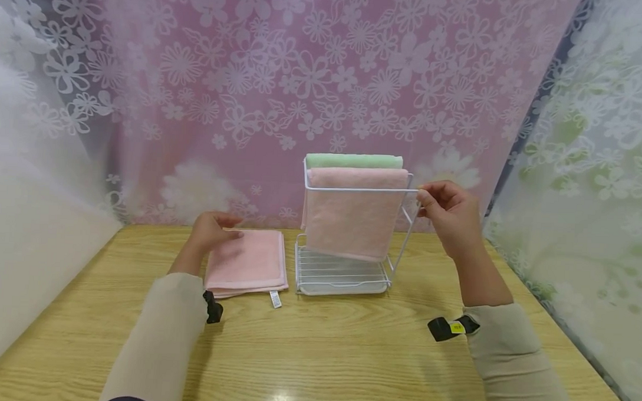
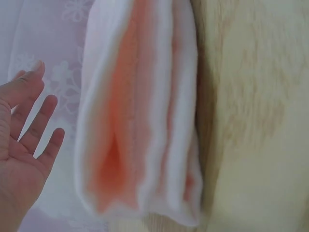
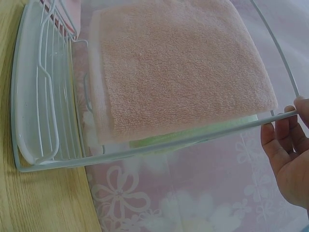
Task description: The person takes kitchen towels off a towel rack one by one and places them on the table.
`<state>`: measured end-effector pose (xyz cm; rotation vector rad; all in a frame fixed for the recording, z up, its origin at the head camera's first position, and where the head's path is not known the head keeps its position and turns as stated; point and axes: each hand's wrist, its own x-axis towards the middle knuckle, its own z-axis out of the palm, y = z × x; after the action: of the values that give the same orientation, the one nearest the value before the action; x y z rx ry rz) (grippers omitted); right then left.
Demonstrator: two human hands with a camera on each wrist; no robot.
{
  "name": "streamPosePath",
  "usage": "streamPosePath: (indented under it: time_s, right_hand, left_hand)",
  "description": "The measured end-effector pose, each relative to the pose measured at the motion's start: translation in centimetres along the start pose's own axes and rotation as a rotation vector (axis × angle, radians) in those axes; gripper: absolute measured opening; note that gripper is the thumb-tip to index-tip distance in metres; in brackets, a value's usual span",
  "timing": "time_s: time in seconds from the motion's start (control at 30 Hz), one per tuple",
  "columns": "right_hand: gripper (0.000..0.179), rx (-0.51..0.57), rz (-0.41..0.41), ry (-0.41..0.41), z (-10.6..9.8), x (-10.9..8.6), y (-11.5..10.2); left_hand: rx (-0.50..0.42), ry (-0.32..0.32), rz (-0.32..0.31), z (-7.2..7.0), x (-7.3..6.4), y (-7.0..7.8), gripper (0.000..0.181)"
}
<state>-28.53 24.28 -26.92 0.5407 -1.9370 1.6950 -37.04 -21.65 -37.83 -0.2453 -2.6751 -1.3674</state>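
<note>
A white wire towel rack (image 1: 359,190) stands on the table with a pink towel (image 1: 352,219) and a light green towel (image 1: 354,161) draped over its upper bars. My right hand (image 1: 452,214) pinches the rack's upper right front corner between thumb and fingers; the right wrist view shows the white bar (image 3: 193,140) running into that grip. Over the left side of a folded pink towel (image 1: 250,260) on the table hovers my left hand (image 1: 214,229), its fingers loosely extended. In the left wrist view this towel's layered folds (image 2: 145,121) show beside the spread fingers.
A white drip tray (image 1: 344,288) lies beneath the rack's wire base. The folded towel's white tag (image 1: 275,299) sticks out at its front edge. Behind the wooden table (image 1: 321,354) hangs a pink flowered curtain (image 1: 325,77), with pale sheets on both sides.
</note>
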Motion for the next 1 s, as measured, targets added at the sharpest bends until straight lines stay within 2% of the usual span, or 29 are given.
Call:
streamPosePath:
  time_s: [0.17,0.5,1.0]
  right_hand:
    - [0.007,-0.018,0.005,-0.003,0.0,0.0,-0.2]
    - [0.010,-0.023,0.012,0.005,-0.1,0.0,-0.1]
    - [0.007,0.006,-0.012,0.007,0.0,0.0,0.2]
  left_hand:
    - [-0.015,0.018,0.025,0.1,-0.2,0.5,0.039]
    - [-0.089,0.012,-0.001,0.3,-0.9,1.8,0.043]
    - [-0.162,0.019,0.074,0.2,-2.2,3.6,0.041]
